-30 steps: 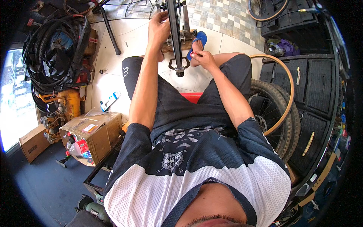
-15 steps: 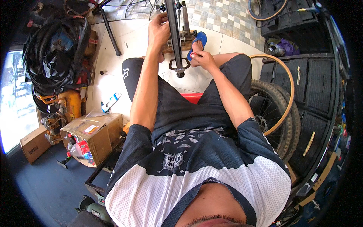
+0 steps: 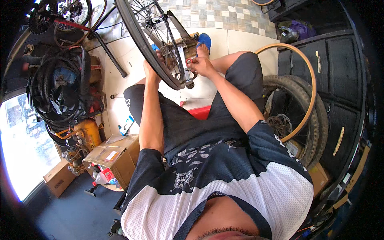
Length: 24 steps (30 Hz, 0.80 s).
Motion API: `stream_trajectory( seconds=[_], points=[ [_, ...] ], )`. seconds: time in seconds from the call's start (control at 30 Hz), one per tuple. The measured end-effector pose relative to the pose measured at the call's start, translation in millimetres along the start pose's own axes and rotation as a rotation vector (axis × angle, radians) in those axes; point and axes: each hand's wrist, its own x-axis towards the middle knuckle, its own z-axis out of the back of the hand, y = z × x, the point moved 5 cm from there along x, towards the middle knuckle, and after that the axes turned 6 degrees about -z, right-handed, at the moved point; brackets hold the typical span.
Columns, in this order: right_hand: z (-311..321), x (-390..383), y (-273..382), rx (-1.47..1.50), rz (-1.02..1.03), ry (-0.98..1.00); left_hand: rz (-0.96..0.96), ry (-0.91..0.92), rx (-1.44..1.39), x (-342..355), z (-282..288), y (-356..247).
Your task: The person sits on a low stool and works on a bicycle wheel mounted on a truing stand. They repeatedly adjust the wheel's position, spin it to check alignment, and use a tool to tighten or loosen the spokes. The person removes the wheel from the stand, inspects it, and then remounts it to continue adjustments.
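A spoked bicycle wheel point(image 3: 149, 50) with a black tyre stands upright in a truing stand point(image 3: 185, 76) between my knees. My right hand point(image 3: 203, 67) is closed on a small red spoke wrench point(image 3: 189, 61), just right of the wheel's lower part and beside the stand's arm. On the other side, my left hand point(image 3: 150, 71) reaches up against the tyre. Its fingers are mostly hidden behind the wheel, so their grip does not show. The stand's wooden base point(image 3: 192, 46) rests on the tiles near my foot in a blue flip-flop point(image 3: 205, 40).
A tan wheel rim point(image 3: 310, 88) and knobby tyres point(image 3: 320, 120) lean by black cabinets point(image 3: 340, 80) at the right. At the left are an open cardboard box point(image 3: 116, 154), a yellow machine point(image 3: 88, 134) and a heap of black tyres point(image 3: 58, 88). Something red point(image 3: 200, 112) shows beneath me.
The view has swung, so the wheel, nearly edge-on before, now shows its spokes at a slant. My left hand has come lower along the tyre; my right hand is closer to the wheel.
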Motion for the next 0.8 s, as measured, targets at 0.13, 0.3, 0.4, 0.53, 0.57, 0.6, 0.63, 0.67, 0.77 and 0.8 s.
stream_trajectory(
  seconds=[0.13, 0.3, 0.4, 0.53, 0.57, 0.6, 0.63, 0.67, 0.77, 0.8],
  points=[
    [-33.1, 2.3, 24.0, -0.042, 0.07, 0.059, -0.222, 0.049, 0.442, 16.3, 73.2, 78.5],
    [-16.6, 10.8, 7.5, -0.079, -0.04, 0.054, 0.135, 0.154, 0.133, 2.8, 11.7, 106.5],
    [-24.0, 9.0, 12.7, -0.085, -0.036, 0.05, 0.183, 0.171, 0.389, -15.0, -3.6, 79.3],
    [-35.5, 10.9, 12.5, -0.142, -0.008, 0.031, 0.138, 0.211, 0.5, -18.8, 4.1, 69.4],
    [-36.0, 12.1, 10.5, -0.125, -0.006, 0.022, 0.142, 0.229, 0.542, -18.2, 0.8, 68.4],
    [-37.7, 14.0, 8.3, -0.107, 0.001, 0.017, 0.17, 0.226, 0.487, -17.5, -0.2, 68.8],
    [-39.0, 15.5, 5.7, -0.128, 0.007, 0.004, 0.162, 0.229, 0.438, -17.2, -2.3, 68.2],
    [-39.9, 16.8, 2.8, -0.148, 0.013, -0.01, 0.155, 0.233, 0.389, -16.8, -4.8, 67.9],
    [-40.7, 10.0, 13.2, -0.198, 0.034, -0.052, 0.106, 0.244, 0.188, -15.7, -2.1, 72.4],
    [-41.5, 7.3, 15.0, -0.21, 0.041, -0.068, 0.095, 0.239, 0.132, -15.7, -0.1, 74.2]
  ],
)
